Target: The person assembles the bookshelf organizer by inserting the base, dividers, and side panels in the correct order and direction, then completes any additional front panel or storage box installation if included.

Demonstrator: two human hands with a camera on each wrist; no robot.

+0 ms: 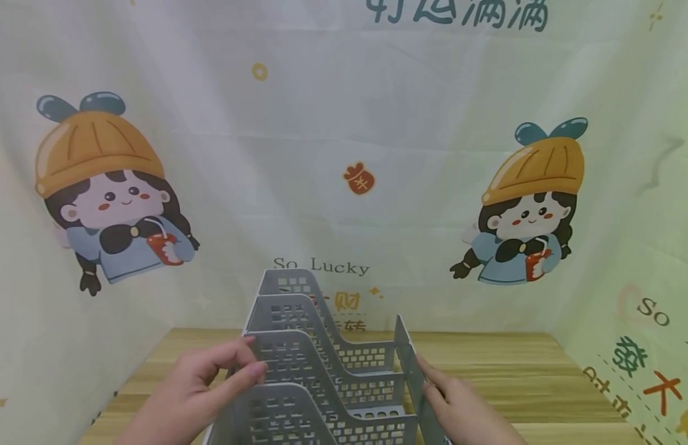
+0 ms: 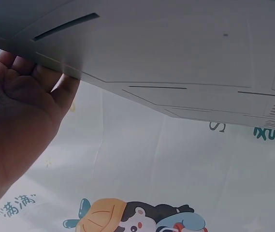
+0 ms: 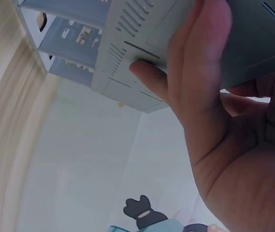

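A grey plastic file rack (image 1: 321, 377) with several stepped, perforated dividers stands on a wooden table (image 1: 516, 371). My left hand (image 1: 210, 383) holds the rack's left wall, its fingers reaching over the top edge. In the left wrist view the palm (image 2: 16, 96) lies against the wall's outer face (image 2: 176, 43) and the fingertips are hidden behind its edge. My right hand (image 1: 460, 411) grips the tilted right side panel (image 1: 413, 371). In the right wrist view the right hand (image 3: 224, 135) has its thumb pressed on the panel (image 3: 127, 63) and its other fingers curled under the edge.
A pale cloth backdrop (image 1: 344, 154) printed with cartoon girls in orange hats hangs close behind and on both sides of the table. Bare wood shows to the right of the rack and along the back edge.
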